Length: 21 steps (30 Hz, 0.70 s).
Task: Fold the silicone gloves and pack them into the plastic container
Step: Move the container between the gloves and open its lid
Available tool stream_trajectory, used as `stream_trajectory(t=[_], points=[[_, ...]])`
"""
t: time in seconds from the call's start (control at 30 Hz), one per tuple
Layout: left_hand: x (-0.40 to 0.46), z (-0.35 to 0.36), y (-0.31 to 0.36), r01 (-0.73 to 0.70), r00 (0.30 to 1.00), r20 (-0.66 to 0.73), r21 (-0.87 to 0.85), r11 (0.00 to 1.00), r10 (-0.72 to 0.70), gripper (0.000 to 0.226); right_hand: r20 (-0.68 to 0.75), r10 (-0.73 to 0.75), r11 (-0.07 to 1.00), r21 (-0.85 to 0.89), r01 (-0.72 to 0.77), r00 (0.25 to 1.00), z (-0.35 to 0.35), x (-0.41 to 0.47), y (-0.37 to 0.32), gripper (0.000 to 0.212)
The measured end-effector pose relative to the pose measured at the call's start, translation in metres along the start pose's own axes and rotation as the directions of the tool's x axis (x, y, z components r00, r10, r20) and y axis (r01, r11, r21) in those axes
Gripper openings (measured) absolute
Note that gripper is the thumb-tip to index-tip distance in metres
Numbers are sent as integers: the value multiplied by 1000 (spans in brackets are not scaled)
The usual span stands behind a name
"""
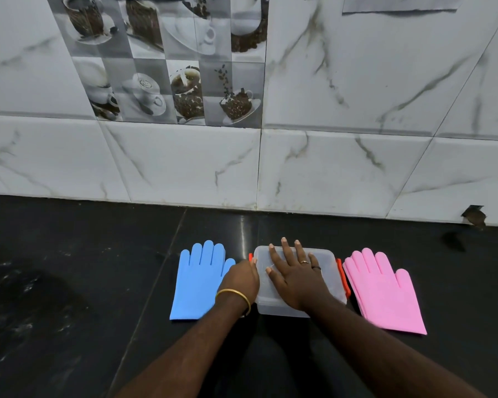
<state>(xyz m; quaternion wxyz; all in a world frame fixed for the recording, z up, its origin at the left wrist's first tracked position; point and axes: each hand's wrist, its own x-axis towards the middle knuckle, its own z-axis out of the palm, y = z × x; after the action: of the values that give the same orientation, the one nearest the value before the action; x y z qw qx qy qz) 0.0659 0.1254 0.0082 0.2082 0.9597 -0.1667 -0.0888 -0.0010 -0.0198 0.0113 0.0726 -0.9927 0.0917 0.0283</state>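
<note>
A clear plastic container point(325, 271) with its lid on and red side clips stands on the black counter, centre front. My right hand point(292, 272) lies flat on the lid, fingers spread. My left hand point(242, 278) curls against the container's left side at the clip; its fingertips are hidden. Flat blue gloves point(197, 280) lie just left of the container, fingers pointing to the wall. Flat pink gloves point(383, 291), stacked, lie to its right.
The black stone counter point(84, 268) runs to a white marbled tile wall point(328, 168) close behind the container. A chipped hole point(475, 218) shows at the wall's base on the far right.
</note>
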Motion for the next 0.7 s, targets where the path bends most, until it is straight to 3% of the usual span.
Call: stream_trajectory(t=[0.17, 0.3, 0.37, 0.43, 0.53, 0.6, 0.7], points=[[-1, 1, -11, -3, 999, -38, -77, 997, 0, 33, 5, -4, 1000, -3, 4, 1000, 2, 2, 2, 63], [-6, 3, -16, 173, 985, 87, -482, 859, -150, 53, -5, -3, 1000, -2, 3, 1000, 4, 3, 2, 63], [-7, 1, -18, 239, 970, 175, -540, 807, -170, 56, -7, -5, 1000, -3, 5, 1000, 4, 3, 2, 62], [-8, -4, -18, 241, 971, 132, -494, 836, -202, 50, -7, -8, 1000, -1, 8, 1000, 4, 2, 2, 63], [-7, -12, -17, 169, 969, -125, -291, 942, -212, 37, -10, -13, 1000, 9, 13, 1000, 2, 1, 2, 63], [-7, -19, -10, 42, 962, -253, -251, 967, -107, 35, -5, -16, 999, 28, 16, 1000, -1, -1, 0, 63], [-7, -23, 5, -214, 928, -333, -113, 970, 166, 63, -85, 5, 991, 134, 6, 996, -6, -5, 1, 64]])
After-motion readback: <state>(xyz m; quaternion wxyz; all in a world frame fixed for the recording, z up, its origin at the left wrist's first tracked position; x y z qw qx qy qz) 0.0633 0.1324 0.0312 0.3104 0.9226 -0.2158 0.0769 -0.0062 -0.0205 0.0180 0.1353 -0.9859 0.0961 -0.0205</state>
